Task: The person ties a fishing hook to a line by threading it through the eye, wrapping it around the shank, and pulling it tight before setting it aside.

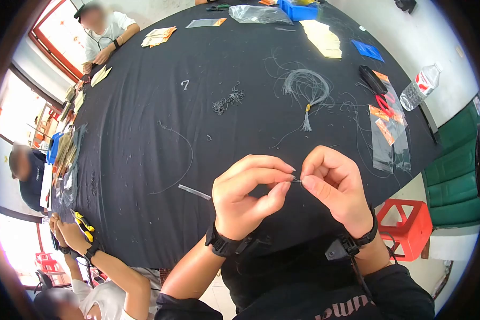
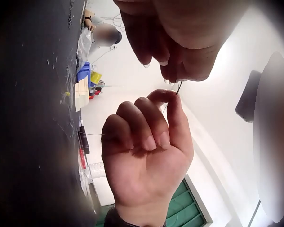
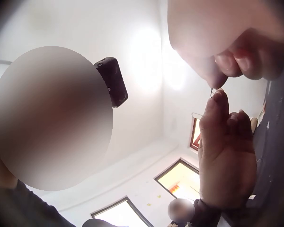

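Observation:
In front of my chest both hands come close together over the black-covered table (image 1: 144,160). My left hand (image 1: 242,194) pinches a tiny dark curved piece, seemingly a fish hook (image 3: 211,93), between thumb and fingertips. Facing it, my right hand (image 1: 338,186) pinches thin fishing line with thumb and index finger, the other fingers curled in. A strand of that fishing line (image 2: 91,134) trails from the right hand in the left wrist view. The hook and line meet in the narrow gap between the fingertips; most of the hook is hidden by the fingers.
A pile of small dark hooks (image 1: 229,99) lies ahead. Right of it is a tied bundle of line (image 1: 308,88). Red scissors (image 1: 384,105), plastic packets (image 1: 381,146) and a water bottle (image 1: 421,87) sit at the right. Other people sit along the left side.

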Tool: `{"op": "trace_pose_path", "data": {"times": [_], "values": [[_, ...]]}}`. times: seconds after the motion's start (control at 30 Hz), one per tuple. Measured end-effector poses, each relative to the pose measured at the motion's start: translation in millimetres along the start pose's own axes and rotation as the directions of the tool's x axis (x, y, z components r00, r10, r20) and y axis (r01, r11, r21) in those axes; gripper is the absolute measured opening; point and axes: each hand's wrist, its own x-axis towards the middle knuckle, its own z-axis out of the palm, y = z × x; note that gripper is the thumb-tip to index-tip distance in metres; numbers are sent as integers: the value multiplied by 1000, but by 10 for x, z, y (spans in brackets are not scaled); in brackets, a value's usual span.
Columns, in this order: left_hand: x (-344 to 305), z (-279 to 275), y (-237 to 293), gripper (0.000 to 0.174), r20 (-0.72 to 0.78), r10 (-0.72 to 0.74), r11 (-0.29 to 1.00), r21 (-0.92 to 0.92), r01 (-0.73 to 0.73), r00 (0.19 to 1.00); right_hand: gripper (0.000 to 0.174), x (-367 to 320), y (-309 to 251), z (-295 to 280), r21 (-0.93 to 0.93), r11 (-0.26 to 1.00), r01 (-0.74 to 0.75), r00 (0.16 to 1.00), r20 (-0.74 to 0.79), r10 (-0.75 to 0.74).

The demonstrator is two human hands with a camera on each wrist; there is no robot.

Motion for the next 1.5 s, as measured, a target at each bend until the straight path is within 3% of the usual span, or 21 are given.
{"op": "trace_pose_path", "data": {"times": [0.13, 0.33, 0.63, 0.83, 1.13, 1.23, 1.5], "values": [[-14, 10, 0, 15, 23, -185, 974, -132, 186, 982, 5, -13, -13, 1, -64, 997, 39, 999, -18, -40], [-7, -21, -74, 18, 202, -178, 949, -225, 222, 963, 7, -36, -19, -25, -232, 971, 60, 998, -16, -65], [18, -32, 4, 13, 300, -372, 834, -308, 458, 879, 9, -29, -20, -31, -380, 911, 159, 986, 19, -164], [-11, -22, -29, 15, 356, -346, 850, -274, 451, 868, 9, -29, -9, -35, -429, 884, 188, 982, 59, -180], [-24, 1, -55, 20, 366, -326, 887, -201, 416, 872, 7, -53, 61, -24, -270, 954, 133, 991, 5, -137], [-34, 10, -69, 8, 360, -310, 876, -251, 412, 880, 7, -52, 70, -29, -231, 966, 118, 993, -2, -122], [-35, 10, -82, 8, 378, -269, 897, -237, 374, 886, 8, -64, 76, -59, -269, 954, 133, 991, 15, -134]]}}
